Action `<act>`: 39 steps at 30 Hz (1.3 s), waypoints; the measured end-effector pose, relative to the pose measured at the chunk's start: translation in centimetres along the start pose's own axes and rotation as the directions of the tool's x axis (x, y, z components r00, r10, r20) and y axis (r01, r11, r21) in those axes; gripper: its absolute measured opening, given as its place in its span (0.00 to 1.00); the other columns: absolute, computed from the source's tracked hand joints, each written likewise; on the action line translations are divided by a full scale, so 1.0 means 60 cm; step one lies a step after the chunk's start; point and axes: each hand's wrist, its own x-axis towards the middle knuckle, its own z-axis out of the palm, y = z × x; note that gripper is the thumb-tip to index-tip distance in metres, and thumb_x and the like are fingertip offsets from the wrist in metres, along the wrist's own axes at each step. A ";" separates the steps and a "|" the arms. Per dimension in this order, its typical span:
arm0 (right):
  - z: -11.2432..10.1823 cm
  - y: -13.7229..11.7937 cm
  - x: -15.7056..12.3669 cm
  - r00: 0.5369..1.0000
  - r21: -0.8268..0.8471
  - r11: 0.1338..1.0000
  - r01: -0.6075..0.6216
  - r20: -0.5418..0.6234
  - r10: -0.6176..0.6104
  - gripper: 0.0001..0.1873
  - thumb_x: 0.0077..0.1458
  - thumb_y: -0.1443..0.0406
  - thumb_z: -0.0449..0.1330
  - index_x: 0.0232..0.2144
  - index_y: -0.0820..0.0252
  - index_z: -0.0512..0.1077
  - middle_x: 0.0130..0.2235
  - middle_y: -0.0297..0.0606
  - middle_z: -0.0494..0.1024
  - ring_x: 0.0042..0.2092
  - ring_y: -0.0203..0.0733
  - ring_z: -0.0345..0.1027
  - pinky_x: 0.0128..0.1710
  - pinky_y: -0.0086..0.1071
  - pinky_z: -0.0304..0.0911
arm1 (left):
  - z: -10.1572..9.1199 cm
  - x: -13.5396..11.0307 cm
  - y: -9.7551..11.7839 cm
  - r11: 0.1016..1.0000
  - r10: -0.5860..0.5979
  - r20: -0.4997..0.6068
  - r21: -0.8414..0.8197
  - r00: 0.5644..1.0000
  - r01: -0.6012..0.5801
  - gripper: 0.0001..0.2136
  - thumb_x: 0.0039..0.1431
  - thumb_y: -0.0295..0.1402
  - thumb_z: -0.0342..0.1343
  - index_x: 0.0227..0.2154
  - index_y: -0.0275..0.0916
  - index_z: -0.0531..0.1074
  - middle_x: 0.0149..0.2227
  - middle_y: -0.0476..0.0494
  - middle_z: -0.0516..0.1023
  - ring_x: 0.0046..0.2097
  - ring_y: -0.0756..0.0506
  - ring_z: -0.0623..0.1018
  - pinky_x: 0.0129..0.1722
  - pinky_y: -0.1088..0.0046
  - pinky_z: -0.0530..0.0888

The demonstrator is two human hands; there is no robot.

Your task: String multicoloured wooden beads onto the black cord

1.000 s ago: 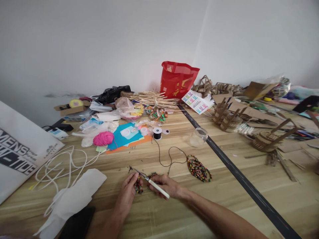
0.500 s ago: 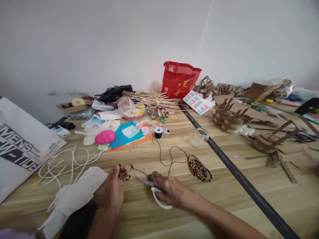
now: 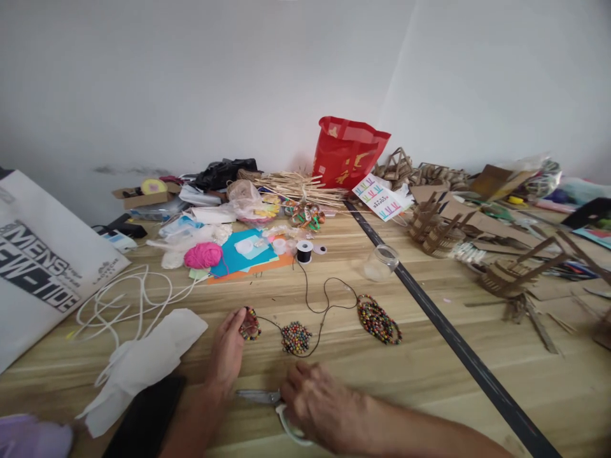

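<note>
Currently, head view | my left hand (image 3: 228,350) pinches a beaded loop (image 3: 256,326), just left of a bead pile (image 3: 296,338) on the counter (image 3: 420,375) | my right hand (image 3: 324,404) grips white-handled scissors (image 3: 260,396), pointing left, nearer me | beaded coil (image 3: 382,323) lies right of the pile

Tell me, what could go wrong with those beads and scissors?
The scissors at the right hand point toward the left hand side, so the wrist there might get poked. The bead pile sits just beyond the right hand, so a bump could scatter it. The black cord curls beside the pile, so tugging it might drag some beads along.
</note>
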 end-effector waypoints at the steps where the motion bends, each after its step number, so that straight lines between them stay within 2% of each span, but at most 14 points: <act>1: -0.007 0.014 0.006 0.999 0.015 0.999 -0.041 -0.008 0.041 0.03 0.55 0.67 0.58 0.31 0.63 0.68 0.30 0.40 0.72 0.34 0.45 0.67 0.27 0.32 0.60 | 0.000 -0.001 -0.002 1.000 0.000 0.009 0.009 1.000 0.000 0.15 0.35 0.37 0.68 0.26 0.33 0.75 0.22 0.50 0.76 0.24 0.49 0.73 0.24 0.76 0.70; 4: -0.013 0.059 0.037 0.978 0.041 0.977 -0.211 0.005 0.211 0.06 0.58 0.64 0.55 0.35 0.62 0.68 0.37 0.42 0.73 0.37 0.45 0.69 0.30 0.32 0.61 | 0.000 -0.005 -0.005 0.999 0.005 0.016 0.033 1.000 -0.006 0.15 0.36 0.38 0.68 0.26 0.33 0.74 0.22 0.50 0.76 0.25 0.49 0.73 0.24 0.75 0.70; 7: -0.003 0.089 0.075 0.949 0.079 0.946 -0.315 0.042 0.313 0.10 0.60 0.62 0.52 0.39 0.62 0.67 0.39 0.42 0.72 0.38 0.44 0.70 0.33 0.32 0.62 | 0.001 -0.007 -0.002 0.999 0.008 0.007 0.051 1.000 -0.008 0.15 0.35 0.39 0.68 0.25 0.33 0.74 0.22 0.49 0.76 0.25 0.49 0.73 0.25 0.75 0.69; 12: 0.016 0.093 0.119 0.920 0.066 0.919 -0.388 0.078 0.383 0.10 0.59 0.65 0.50 0.38 0.65 0.69 0.40 0.47 0.73 0.39 0.47 0.71 0.37 0.35 0.62 | 0.001 -0.008 0.000 0.997 0.007 0.011 0.074 1.000 -0.008 0.15 0.36 0.39 0.68 0.24 0.34 0.74 0.22 0.50 0.76 0.25 0.50 0.72 0.25 0.76 0.68; 15: 0.019 0.090 0.129 0.908 0.076 0.908 -0.412 0.112 0.403 0.10 0.58 0.69 0.50 0.37 0.67 0.70 0.39 0.49 0.74 0.39 0.47 0.71 0.38 0.35 0.62 | -0.001 -0.007 -0.002 0.998 0.006 0.031 0.059 1.000 -0.007 0.16 0.36 0.40 0.68 0.25 0.34 0.74 0.22 0.50 0.76 0.25 0.49 0.72 0.25 0.76 0.68; 18: 0.015 0.095 0.130 0.912 0.092 0.910 -0.403 0.126 0.391 0.09 0.57 0.68 0.51 0.35 0.66 0.71 0.38 0.47 0.75 0.39 0.46 0.71 0.37 0.33 0.60 | -0.001 -0.006 -0.003 0.999 -0.004 0.043 0.042 0.999 0.002 0.16 0.35 0.40 0.68 0.26 0.34 0.75 0.23 0.49 0.77 0.25 0.49 0.73 0.25 0.76 0.69; 22: -0.007 0.114 0.111 0.896 0.195 0.875 -0.443 0.097 0.433 0.10 0.57 0.66 0.51 0.34 0.62 0.72 0.37 0.42 0.77 0.39 0.42 0.72 0.33 0.28 0.57 | 0.002 -0.006 -0.003 0.999 -0.042 0.091 0.037 0.995 0.038 0.16 0.35 0.40 0.69 0.25 0.34 0.75 0.23 0.47 0.78 0.26 0.48 0.75 0.26 0.76 0.71; 26: -0.039 0.150 0.064 0.868 0.258 0.837 -0.483 0.019 0.496 0.08 0.55 0.69 0.53 0.33 0.61 0.73 0.34 0.39 0.78 0.35 0.38 0.71 0.30 0.27 0.52 | 0.004 -0.005 -0.005 0.995 -0.098 0.129 0.018 0.987 0.096 0.18 0.33 0.40 0.70 0.26 0.32 0.75 0.24 0.43 0.81 0.28 0.45 0.78 0.29 0.72 0.73; 31: -0.051 0.188 -0.010 0.836 0.226 0.807 -0.545 0.075 0.544 0.07 0.52 0.70 0.54 0.30 0.61 0.72 0.31 0.37 0.77 0.33 0.37 0.70 0.29 0.26 0.50 | 0.004 -0.008 -0.006 0.981 -0.187 0.215 -0.003 0.959 0.192 0.18 0.35 0.37 0.70 0.29 0.31 0.75 0.28 0.38 0.82 0.32 0.43 0.81 0.33 0.71 0.75; 35: -0.040 0.184 -0.041 0.829 0.208 0.803 -0.558 0.173 0.531 0.05 0.53 0.68 0.56 0.29 0.61 0.73 0.32 0.37 0.76 0.33 0.38 0.69 0.30 0.26 0.51 | 0.008 -0.016 -0.010 0.962 -0.260 0.278 -0.004 0.925 0.272 0.18 0.36 0.35 0.70 0.32 0.33 0.76 0.30 0.38 0.83 0.35 0.43 0.81 0.34 0.72 0.75; 37: -0.032 0.168 -0.043 0.849 0.300 0.796 -0.525 0.113 0.517 0.05 0.53 0.66 0.58 0.33 0.61 0.72 0.35 0.38 0.76 0.34 0.38 0.69 0.32 0.26 0.53 | 0.013 -0.023 -0.015 0.949 -0.300 0.313 0.000 0.901 0.316 0.17 0.36 0.33 0.70 0.32 0.33 0.76 0.30 0.38 0.83 0.35 0.43 0.81 0.33 0.73 0.75; 39: -0.023 0.148 -0.039 0.869 0.462 0.766 -0.447 0.023 0.494 0.10 0.53 0.62 0.60 0.38 0.61 0.71 0.35 0.37 0.75 0.33 0.36 0.67 0.31 0.25 0.54 | 0.019 -0.031 -0.021 0.933 -0.345 0.333 0.021 0.878 0.359 0.16 0.37 0.33 0.70 0.32 0.33 0.76 0.29 0.39 0.83 0.34 0.44 0.81 0.32 0.73 0.76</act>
